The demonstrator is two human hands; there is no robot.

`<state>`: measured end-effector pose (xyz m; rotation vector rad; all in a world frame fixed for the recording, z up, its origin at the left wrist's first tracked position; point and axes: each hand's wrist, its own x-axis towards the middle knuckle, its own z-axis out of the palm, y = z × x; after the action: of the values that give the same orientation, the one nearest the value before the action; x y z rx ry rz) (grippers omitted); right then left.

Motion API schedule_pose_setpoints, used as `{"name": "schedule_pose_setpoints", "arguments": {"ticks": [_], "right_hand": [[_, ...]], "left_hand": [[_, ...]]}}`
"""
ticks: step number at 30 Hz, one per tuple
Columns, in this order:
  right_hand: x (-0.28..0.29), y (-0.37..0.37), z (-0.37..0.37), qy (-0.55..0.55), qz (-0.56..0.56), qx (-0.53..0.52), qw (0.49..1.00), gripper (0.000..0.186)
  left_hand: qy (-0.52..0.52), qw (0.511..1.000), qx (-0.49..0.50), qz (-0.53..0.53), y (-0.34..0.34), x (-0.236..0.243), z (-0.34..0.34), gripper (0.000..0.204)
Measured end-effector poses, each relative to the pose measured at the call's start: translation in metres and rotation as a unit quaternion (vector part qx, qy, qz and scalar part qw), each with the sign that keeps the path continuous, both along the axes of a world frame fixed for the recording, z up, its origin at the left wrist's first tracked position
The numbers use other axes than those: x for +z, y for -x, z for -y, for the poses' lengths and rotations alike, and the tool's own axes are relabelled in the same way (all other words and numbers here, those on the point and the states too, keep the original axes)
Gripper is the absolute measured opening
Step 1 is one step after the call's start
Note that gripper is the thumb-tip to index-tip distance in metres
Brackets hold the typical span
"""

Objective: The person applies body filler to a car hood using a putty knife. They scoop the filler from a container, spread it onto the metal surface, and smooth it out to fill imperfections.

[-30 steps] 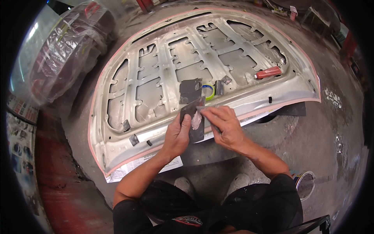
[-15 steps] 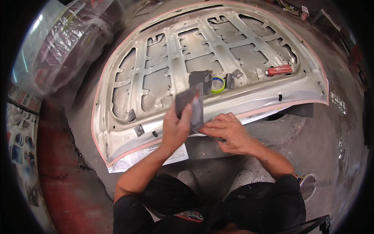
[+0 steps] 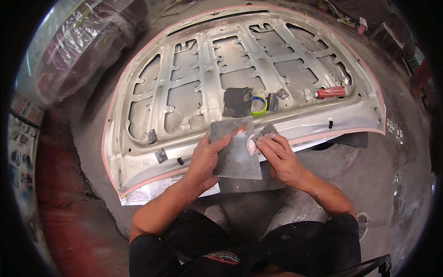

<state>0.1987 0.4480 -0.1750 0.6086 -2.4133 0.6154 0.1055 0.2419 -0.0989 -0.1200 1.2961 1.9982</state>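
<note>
My left hand [image 3: 205,159] grips the left edge of a flat grey mixing board [image 3: 233,161], thumb on top. Near the board's top lies an orange-red smear [image 3: 240,130], with a pale patch below it. In my right hand [image 3: 282,154] is a small dark grey putty spreader [image 3: 265,130], fingers closed on it. A lump of pinkish-white putty [image 3: 251,145] clings to the spreader at the board's right side. Both hands are over the near edge of a car hood [image 3: 300,121], which lies underside up.
On the hood rest dark sandpaper sheets [image 3: 236,102], a yellow-green tape roll [image 3: 260,106], a dark block [image 3: 272,102] and a red tube [image 3: 330,92]. Newspaper [image 3: 150,190] shows under its near edge. A plastic-wrapped dark red car part [image 3: 85,51] stands at far left.
The board has turned from tilted to face up. My right hand has risen from below the board to its right side, bringing the spreader and putty into sight.
</note>
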Motion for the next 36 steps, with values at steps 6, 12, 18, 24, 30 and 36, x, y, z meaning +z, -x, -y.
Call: {"name": "schedule_pose_setpoints", "arguments": {"ticks": [6,12,18,24,30,36], "right_hand": [[0.059,-0.002,-0.039,-0.044,0.1,-0.051,0.993,0.063],[0.09,0.001,-0.052,-0.023,0.386,0.166,0.907,0.069],[0.085,-0.006,-0.039,0.032,0.294,0.117,0.948,0.07],[0.051,-0.027,0.006,0.033,0.126,0.009,0.991,0.073],[0.039,-0.026,-0.036,-0.14,0.132,-0.057,0.98,0.078],[0.074,-0.021,-0.029,-0.049,0.187,-0.017,0.981,0.083]], "left_hand": [[-0.028,0.99,-0.023,-0.139,0.011,-0.022,-0.003,0.034],[0.034,0.966,-0.076,-0.246,0.005,-0.042,-0.017,0.033],[-0.023,0.991,-0.057,-0.123,0.003,-0.035,-0.017,0.034],[-0.04,0.998,-0.011,0.053,0.007,-0.018,-0.02,0.035],[-0.047,0.998,-0.033,-0.027,0.008,-0.014,-0.013,0.035],[-0.007,0.973,-0.041,-0.228,0.001,-0.033,-0.024,0.035]]}}
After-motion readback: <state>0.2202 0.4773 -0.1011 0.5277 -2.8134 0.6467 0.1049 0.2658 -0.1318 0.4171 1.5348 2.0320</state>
